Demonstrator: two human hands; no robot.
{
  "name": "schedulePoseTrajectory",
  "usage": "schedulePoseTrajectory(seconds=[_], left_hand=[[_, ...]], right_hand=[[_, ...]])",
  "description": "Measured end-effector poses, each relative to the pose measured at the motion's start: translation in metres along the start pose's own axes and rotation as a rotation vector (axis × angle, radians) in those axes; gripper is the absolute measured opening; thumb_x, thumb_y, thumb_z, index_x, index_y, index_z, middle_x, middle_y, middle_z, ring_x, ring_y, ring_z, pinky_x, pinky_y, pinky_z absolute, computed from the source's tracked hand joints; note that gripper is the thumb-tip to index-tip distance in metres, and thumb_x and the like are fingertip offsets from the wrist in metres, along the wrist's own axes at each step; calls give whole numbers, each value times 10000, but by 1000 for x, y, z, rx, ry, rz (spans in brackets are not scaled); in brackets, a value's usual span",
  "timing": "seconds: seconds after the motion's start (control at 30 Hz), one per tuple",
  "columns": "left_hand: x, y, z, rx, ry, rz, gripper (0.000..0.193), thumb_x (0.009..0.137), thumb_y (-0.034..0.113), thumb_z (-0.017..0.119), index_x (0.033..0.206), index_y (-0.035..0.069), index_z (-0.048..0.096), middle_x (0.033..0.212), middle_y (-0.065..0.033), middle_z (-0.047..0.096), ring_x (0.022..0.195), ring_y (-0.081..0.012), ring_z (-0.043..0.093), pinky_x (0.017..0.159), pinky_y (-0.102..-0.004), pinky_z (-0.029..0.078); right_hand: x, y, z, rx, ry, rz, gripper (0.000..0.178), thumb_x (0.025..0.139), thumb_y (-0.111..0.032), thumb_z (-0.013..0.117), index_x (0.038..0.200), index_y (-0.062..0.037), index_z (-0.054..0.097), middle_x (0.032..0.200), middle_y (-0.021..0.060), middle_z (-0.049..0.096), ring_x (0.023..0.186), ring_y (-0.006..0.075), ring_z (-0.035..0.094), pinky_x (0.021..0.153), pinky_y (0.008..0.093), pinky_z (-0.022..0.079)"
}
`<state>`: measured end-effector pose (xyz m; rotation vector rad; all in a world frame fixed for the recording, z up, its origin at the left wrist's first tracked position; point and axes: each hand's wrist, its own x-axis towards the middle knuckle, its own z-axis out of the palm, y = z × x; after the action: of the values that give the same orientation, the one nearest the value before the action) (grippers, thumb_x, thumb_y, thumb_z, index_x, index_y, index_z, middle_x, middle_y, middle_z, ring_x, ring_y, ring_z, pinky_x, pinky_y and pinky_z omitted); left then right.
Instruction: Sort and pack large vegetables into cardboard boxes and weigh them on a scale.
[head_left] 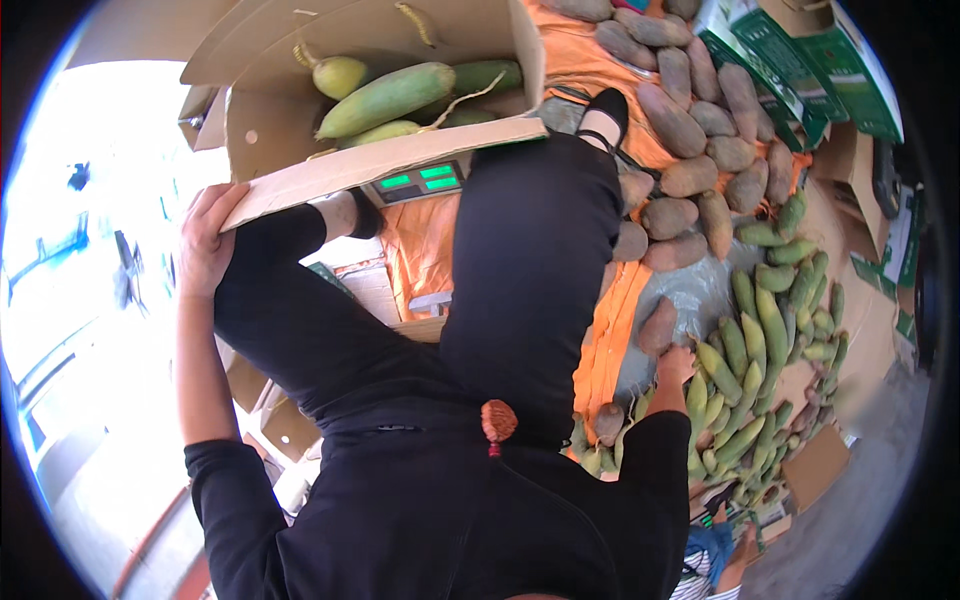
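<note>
An open cardboard box (380, 160) holds several long green radishes (390, 98) and stands on a scale (421, 183) with lit green displays. My left hand (207, 240) is closed on the edge of its near flap, fingers over the top and the thumb underneath. Down at my right side, my right hand (676, 366) has its fingers bunched at the lower end of a reddish-brown radish (657, 327). Part of that grip is hidden by the hand itself. Just right of it lies a heap of green radishes (750, 350).
Reddish-brown radishes (680, 177) lie across an orange sheet (572, 55) at the far right. Green cartons (800, 70) stand behind them. My knees (540, 230) flank the scale. Another person's blue clothing (711, 552) shows at the lower right, beside loose cardboard (816, 467).
</note>
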<state>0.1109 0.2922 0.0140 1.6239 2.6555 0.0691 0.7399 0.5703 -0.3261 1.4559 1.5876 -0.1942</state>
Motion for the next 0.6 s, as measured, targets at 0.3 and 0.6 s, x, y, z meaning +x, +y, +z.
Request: schedulePoseTrajectory(seconds=[0.3, 0.6], left_hand=[[-1, -1, -2, 13, 29, 38, 422, 634, -86, 584, 1028, 52, 645, 974, -88, 625, 922, -286, 604, 801, -374, 489], [-1, -6, 1, 39, 77, 87, 364, 673, -16, 610, 1023, 78, 643, 932, -56, 616, 901, -250, 607, 775, -380, 486]], right_hand=[[-26, -4, 4, 117, 88, -99, 225, 864, -280, 577, 1053, -176, 642, 1168, 39, 569, 1189, 260, 478, 898, 504, 456], [-63, 28, 18, 630, 463, -107, 154, 836, -188, 595, 898, -65, 664, 874, 134, 657, 829, 332, 617, 760, 418, 483]])
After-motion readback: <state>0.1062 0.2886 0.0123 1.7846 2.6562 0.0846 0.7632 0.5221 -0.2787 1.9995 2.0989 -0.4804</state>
